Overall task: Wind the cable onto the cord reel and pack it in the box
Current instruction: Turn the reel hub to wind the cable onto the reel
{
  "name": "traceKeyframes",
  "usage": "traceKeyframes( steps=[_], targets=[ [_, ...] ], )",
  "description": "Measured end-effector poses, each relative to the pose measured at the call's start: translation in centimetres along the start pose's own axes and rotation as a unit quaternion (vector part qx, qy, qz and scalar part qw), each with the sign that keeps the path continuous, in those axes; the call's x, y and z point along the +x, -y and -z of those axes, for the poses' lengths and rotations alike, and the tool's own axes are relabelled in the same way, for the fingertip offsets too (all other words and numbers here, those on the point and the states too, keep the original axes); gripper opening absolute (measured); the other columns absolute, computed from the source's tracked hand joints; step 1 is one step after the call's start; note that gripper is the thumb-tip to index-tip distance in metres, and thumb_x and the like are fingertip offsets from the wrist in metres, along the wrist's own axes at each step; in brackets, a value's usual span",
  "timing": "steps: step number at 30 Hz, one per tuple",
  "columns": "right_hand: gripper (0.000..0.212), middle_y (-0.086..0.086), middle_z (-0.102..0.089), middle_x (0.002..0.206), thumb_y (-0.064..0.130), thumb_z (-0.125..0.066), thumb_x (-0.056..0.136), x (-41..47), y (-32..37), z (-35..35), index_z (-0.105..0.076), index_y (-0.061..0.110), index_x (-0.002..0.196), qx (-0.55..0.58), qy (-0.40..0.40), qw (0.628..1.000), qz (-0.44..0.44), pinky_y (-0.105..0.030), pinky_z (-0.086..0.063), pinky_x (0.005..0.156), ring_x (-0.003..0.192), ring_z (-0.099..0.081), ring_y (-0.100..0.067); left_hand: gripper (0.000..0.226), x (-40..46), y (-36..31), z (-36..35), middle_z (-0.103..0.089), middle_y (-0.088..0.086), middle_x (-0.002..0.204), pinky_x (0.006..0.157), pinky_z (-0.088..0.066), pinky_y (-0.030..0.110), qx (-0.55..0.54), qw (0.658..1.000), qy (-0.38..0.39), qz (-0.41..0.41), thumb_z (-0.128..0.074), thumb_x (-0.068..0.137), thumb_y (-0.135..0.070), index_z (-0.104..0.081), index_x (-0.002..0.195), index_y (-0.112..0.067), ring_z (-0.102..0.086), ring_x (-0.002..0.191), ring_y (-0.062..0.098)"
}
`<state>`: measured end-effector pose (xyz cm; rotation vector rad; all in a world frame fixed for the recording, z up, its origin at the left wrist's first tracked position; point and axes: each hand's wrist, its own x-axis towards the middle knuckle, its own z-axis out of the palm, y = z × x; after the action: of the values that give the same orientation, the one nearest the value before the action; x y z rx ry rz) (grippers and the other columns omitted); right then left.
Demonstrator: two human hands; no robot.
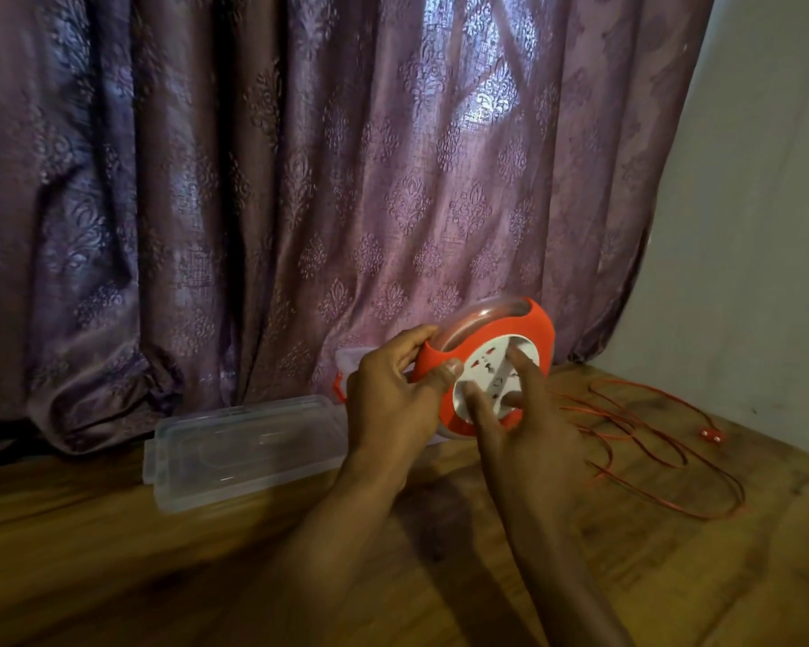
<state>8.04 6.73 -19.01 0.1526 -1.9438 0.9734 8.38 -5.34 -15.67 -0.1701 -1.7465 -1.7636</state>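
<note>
Right hand (528, 431): fingers spread, fingertips (517, 354) pressed on the white socket face (493, 380) of the cord reel (486, 361), not closed around it. Left hand (388, 399) grips the reel's orange rim, thumb on front. Reel is held above the wooden floor (206, 553), tilted, face toward the camera. Clear box (248, 448) lies flat at left; I can't tell what's in it. Red cable (636, 441) lies loose on the floor at right, plug (710, 434) at its far end. Purple curtain (300, 179) behind.

No legible text, label or number anywhere, not even on the cord reel (486, 366).
</note>
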Motion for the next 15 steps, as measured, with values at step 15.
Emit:
traceKeyframes(
  steps=[15],
  targets=[
    [0.044, 0.014, -0.062, 0.08, 0.071, -0.053, 0.08, 0.45, -0.27, -0.26, -0.053, 0.035, 0.106, 0.124, -0.018, 0.979, -0.16, -0.037, -0.053, 0.071, 0.078, -0.063, -0.008, 0.043, -0.55, 0.65, -0.59, -0.072, -0.026, 0.096, 0.095, -0.057, 0.037, 0.03, 0.999, 0.016, -0.016, -0.073, 0.066, -0.038, -0.061, 0.104, -0.054, -0.068, 0.099, -0.001]
  ],
)
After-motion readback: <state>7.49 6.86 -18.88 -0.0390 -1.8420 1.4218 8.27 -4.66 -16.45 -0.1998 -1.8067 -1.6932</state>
